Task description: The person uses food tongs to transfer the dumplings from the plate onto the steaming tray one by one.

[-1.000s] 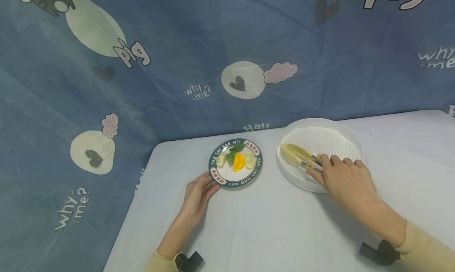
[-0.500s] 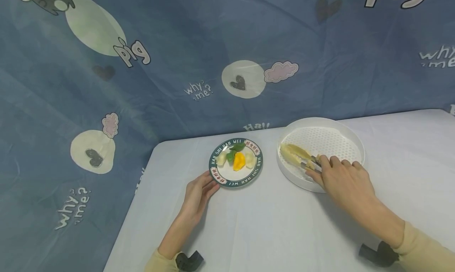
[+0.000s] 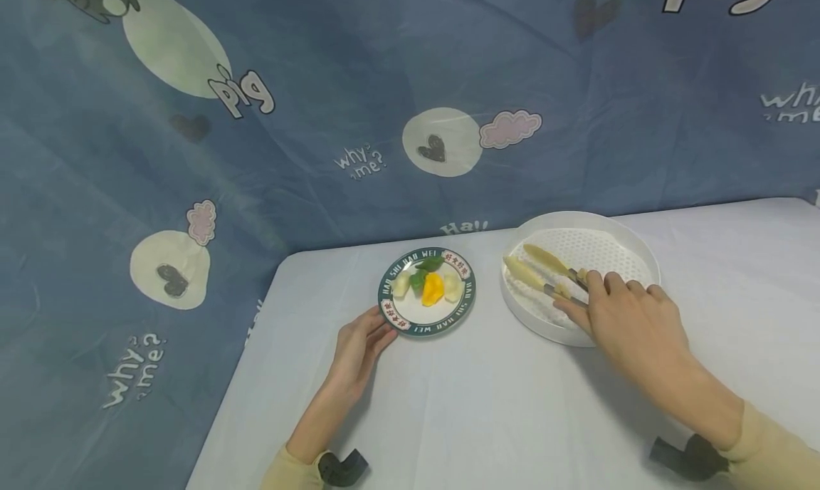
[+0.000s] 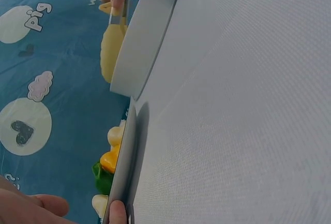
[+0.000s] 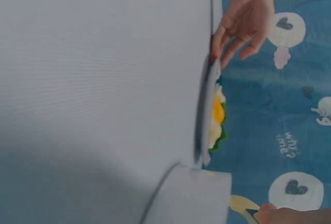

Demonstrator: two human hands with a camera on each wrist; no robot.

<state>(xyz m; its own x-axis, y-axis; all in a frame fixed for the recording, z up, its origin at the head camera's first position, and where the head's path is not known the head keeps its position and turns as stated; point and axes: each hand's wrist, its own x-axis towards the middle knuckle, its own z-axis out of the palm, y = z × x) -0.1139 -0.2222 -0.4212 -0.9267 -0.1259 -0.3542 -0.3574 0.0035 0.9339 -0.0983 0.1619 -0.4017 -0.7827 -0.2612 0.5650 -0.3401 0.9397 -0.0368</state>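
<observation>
My right hand [image 3: 634, 326] grips a pair of tongs [image 3: 527, 273] with metal arms and yellow tips, held over the round white tray [image 3: 648, 262]. The two tips stand apart, with no piece seen between them. My left hand [image 3: 357, 347] touches the near left rim of a small green-rimmed plate [image 3: 428, 330], its fingers loosely extended. In the left wrist view one fingertip [image 4: 118, 214] lies at the plate's edge, while the thumb stays clear of it. On the plate lie a yellow piece [image 3: 432, 289], green leafy pieces [image 3: 430, 264] and two cream-white pieces [image 3: 453, 288].
The tray has a raised wall and a perforated floor, and stands to the right of the plate. A white cloth [image 3: 474, 412] covers the table. Behind its far edge hangs a blue printed curtain [image 3: 307, 84]. Dark wrist cameras [image 3: 688, 456] sit at both sleeves.
The tongs' tips have spread apart from nearly together. My right hand has shifted slightly right. The left hand and the plate keep their places.
</observation>
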